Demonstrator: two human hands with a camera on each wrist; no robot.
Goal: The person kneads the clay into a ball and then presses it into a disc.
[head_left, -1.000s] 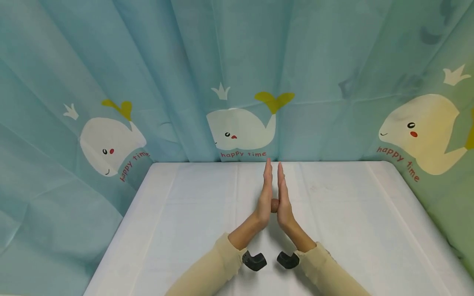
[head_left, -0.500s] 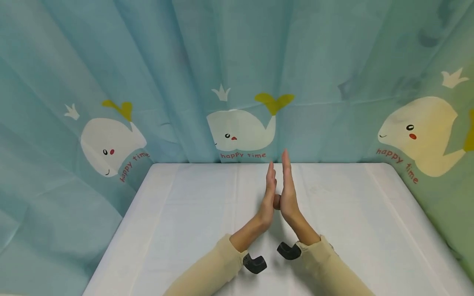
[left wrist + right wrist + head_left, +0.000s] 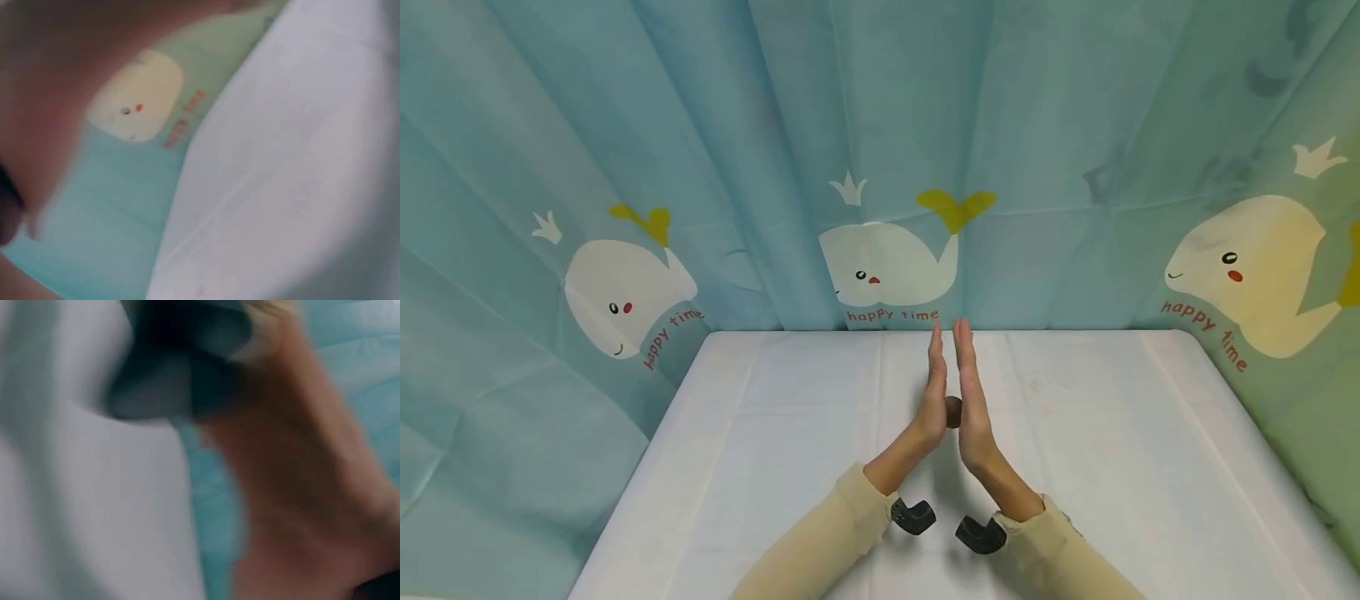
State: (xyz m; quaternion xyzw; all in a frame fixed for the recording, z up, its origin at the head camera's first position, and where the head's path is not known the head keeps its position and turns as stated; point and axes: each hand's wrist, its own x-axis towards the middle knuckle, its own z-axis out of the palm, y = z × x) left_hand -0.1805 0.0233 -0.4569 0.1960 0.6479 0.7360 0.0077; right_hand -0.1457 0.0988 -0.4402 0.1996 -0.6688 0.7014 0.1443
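Note:
In the head view a small dark brown ball [image 3: 953,412] sits between the two palms, near their heels. My left hand [image 3: 933,392] presses on it from the left with straight fingers pointing away from me. From the right, my right hand [image 3: 972,404] presses flat against it, fingers straight too. The fingertips of both hands stand slightly apart. Much of the ball is hidden by the palms. In the blurred left wrist view, a hand [image 3: 50,112] fills the upper left. The right wrist view shows the other forearm and hand [image 3: 294,456], also blurred.
A white-covered table [image 3: 790,433] lies under the hands. Behind it hangs a blue-green curtain [image 3: 1052,125] printed with whales. Black wrist cameras, one on the left cuff [image 3: 913,517] and one on the right cuff [image 3: 981,535], stand close to each other.
The right hand slid forward past the left half a second ago, and has now come back toward me. Both hands have shifted slightly left with the ball between them.

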